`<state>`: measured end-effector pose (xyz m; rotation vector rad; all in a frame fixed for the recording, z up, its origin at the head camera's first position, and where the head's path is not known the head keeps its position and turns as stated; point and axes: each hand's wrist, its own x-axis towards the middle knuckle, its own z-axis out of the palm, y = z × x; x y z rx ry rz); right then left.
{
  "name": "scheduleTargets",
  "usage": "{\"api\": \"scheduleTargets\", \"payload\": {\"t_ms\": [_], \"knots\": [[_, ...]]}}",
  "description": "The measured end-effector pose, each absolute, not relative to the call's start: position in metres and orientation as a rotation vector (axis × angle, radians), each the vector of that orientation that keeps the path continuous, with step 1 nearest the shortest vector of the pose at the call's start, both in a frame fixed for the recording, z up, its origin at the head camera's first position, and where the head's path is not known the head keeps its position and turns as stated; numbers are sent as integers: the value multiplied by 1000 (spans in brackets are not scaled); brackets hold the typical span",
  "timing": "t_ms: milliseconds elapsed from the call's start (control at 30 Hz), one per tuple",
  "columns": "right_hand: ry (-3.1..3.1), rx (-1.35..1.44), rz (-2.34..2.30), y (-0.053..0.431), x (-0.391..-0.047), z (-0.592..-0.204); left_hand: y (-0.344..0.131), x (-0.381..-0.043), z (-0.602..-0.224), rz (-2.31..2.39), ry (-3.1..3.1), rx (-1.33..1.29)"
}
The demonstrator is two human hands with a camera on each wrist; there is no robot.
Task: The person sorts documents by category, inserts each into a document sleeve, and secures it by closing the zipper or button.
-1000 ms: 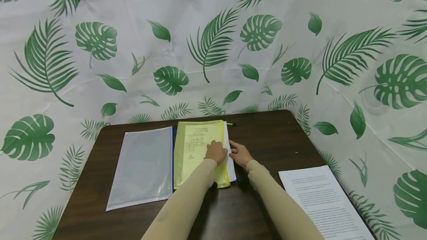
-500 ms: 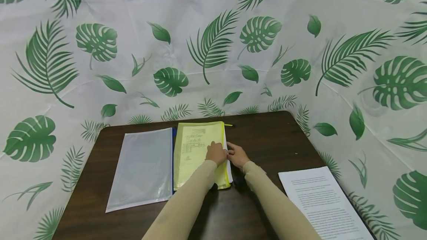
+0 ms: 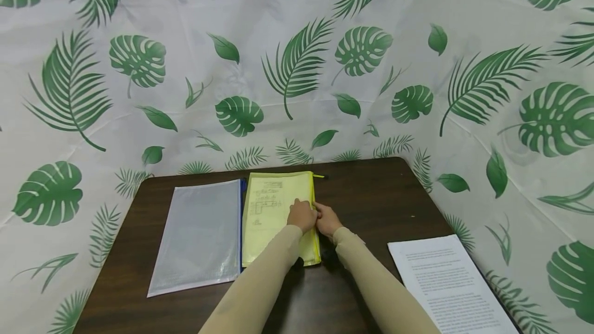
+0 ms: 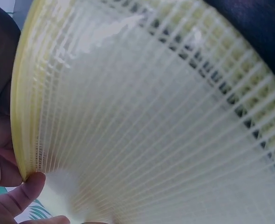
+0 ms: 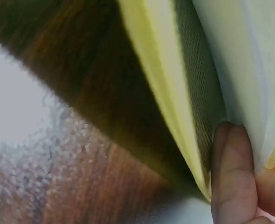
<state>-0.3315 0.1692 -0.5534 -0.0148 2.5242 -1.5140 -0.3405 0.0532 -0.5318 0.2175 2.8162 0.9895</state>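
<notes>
A yellow mesh zip pouch (image 3: 260,238) lies on the dark table with printed papers showing through its front. My left hand (image 3: 302,215) pinches the upper layer at its right edge; in the left wrist view a fingertip (image 4: 34,184) is at the yellow border and the mesh bows up. Beside it, my right hand (image 3: 328,220) is at the same side. The right wrist view shows the pouch mouth parted, with straight fingers (image 5: 233,170) against the edge of the white papers (image 5: 237,70) inside. A yellow zip pull tab (image 3: 318,176) sticks out at the top right corner.
Left of the yellow pouch lies a clear mesh pouch (image 3: 197,236) with a blue zip edge. A stack of printed sheets (image 3: 447,277) lies at the table's right edge. Behind the wooden table (image 3: 366,184) hangs a leaf-patterned cloth (image 3: 185,9).
The white papers sticking out of the yellow pouch's right side have slid left until they are inside its edge. My right hand has moved left and now meets my left hand.
</notes>
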Motion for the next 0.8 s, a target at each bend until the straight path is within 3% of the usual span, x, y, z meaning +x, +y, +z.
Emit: {"api": "scheduleTargets", "payload": {"t_ms": [333,800], "knots": [[2642,-72,-1325,169,-339,-546,48,-339,-530,999,2840,222],[3015,-63,-681,198,-438,-553,47,-320,-538,966,2873,136]]}}
